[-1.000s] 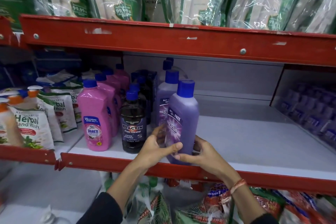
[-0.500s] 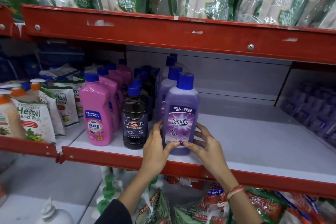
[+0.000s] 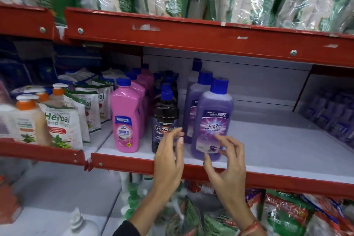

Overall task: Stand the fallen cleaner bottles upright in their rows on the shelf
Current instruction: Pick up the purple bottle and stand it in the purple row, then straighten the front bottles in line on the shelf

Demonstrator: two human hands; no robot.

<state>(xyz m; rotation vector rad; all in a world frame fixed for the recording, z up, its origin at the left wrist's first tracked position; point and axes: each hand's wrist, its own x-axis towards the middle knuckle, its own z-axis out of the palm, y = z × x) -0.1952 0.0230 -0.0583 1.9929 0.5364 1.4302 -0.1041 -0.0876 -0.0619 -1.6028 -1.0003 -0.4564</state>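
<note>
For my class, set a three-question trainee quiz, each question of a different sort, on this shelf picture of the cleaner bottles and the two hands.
1. True or false: the front purple bottle stands upright at the front of the white shelf.
2. Which bottle stands directly left of it? A) the pink bottle B) the dark bottle C) a green pouch
3. Fill in: the left hand and right hand are both ____, gripping nothing.

Key
1. True; its blue cap points up and its label faces forward.
2. B; the dark bottle stands between it and the pink bottle.
3. Open.
</note>
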